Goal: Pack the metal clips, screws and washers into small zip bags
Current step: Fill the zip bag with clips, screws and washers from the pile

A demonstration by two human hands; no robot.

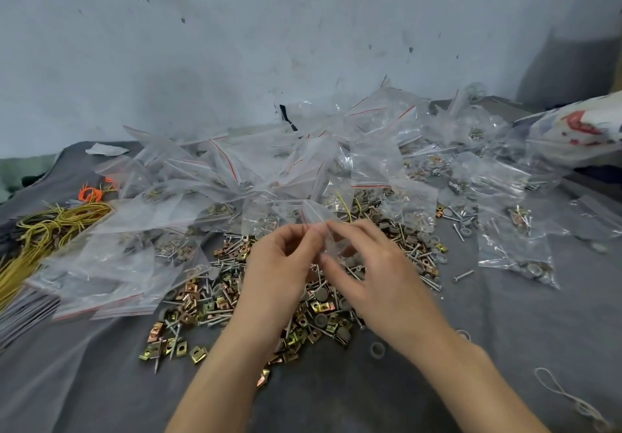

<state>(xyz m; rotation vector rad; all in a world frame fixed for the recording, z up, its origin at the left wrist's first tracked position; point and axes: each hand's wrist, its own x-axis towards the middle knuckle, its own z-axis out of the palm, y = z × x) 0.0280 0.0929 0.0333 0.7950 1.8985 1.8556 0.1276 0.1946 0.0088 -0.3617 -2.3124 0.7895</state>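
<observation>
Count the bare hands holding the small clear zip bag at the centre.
2. The left hand pinches the small clear zip bag from the left. The right hand grips it from the right. Both are above the heap of loose metal clips, screws and washers. No other hand shows.

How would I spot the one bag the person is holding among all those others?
Find the heap of loose clips and screws on the grey cloth. Above it the left hand and right hand meet, pinching a small clear zip bag. It alone is held up in fingers; the other bags lie piled.
</observation>
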